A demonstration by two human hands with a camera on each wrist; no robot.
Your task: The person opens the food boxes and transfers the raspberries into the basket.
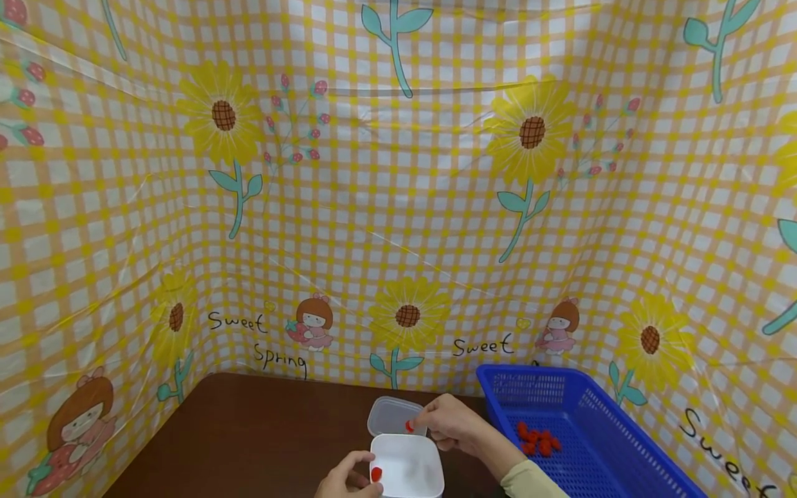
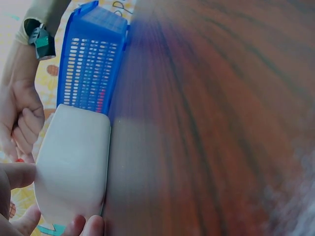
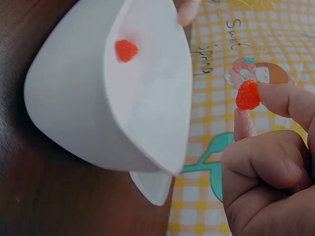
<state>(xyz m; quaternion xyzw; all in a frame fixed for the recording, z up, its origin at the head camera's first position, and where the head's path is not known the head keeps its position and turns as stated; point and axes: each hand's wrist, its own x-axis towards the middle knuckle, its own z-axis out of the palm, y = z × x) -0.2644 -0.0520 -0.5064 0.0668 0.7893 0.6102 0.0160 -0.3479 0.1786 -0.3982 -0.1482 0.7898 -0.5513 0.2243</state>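
Observation:
My right hand (image 1: 457, 423) pinches a red raspberry (image 3: 247, 95) between thumb and index finger, above and just behind a white plastic container (image 1: 414, 460). The other fingers of that hand are curled in. Another raspberry (image 3: 126, 50) lies inside the container, against its left side. My left hand (image 1: 349, 477) grips the container at its left side, with fingers and thumb spread along the wall (image 2: 74, 162). Behind the container a clear lid (image 1: 389, 415) rests on the table, partly hidden by the container and my right hand.
A blue plastic basket (image 1: 598, 398) stands on the right, with several raspberries (image 1: 538, 440) on its floor. The dark brown table (image 1: 268, 429) meets a checked, flower-printed cloth (image 1: 373, 242) that rises behind and at both sides.

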